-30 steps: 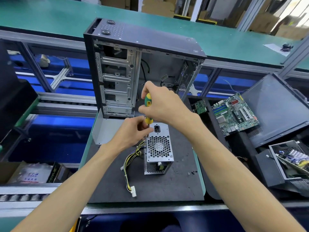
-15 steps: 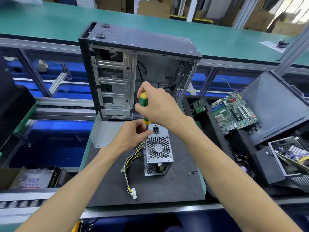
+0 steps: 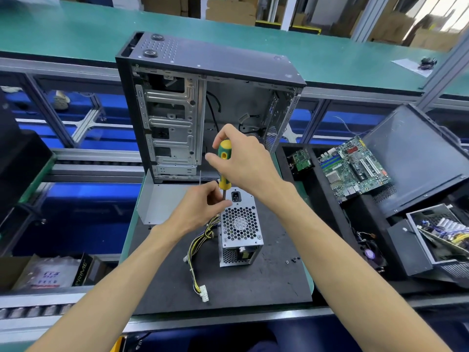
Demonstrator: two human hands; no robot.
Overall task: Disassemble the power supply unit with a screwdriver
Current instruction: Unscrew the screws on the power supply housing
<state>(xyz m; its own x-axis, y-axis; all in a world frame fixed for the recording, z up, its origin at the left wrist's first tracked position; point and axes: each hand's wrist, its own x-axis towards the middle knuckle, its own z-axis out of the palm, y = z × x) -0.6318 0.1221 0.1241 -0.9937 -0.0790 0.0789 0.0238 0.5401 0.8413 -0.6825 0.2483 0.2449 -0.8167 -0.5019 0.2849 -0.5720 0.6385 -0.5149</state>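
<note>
Little writing can be read: at the lower left of the frame, a dark box [image 3: 85,273] shows white letters "PRIME" along its edge, and beside it a crinkled clear bag [image 3: 48,275] carries blurred red and blue print that cannot be made out.

The power supply [image 3: 239,228], a small box of bare silvery sheet metal, stands in the middle of the frame on a dark, matte mat [image 3: 253,283] laid on the worktop [image 3: 308,273]. Its upper face is punched with a honeycomb grille over a round fan, with a black socket near the far end. A bundle of yellow and black wires [image 3: 200,240] trails from its left side to a white plastic plug [image 3: 203,293] lower down.

The right hand [image 3: 243,161] wraps its fingers closed round the yellow and green handle of the screwdriver [image 3: 224,163], which stands nearly upright with its thin steel shaft pointing down at the far left corner of the power supply. The left hand [image 3: 200,209] rests against that corner, its fingers pressed together pinching the shaft near the tip.

Behind them an open black computer case [image 3: 203,105] stands upright, showing ribbed grey metal drive bays. At the right of the frame a green circuit board [image 3: 352,166] lies in a black tray [image 3: 317,199].
</note>
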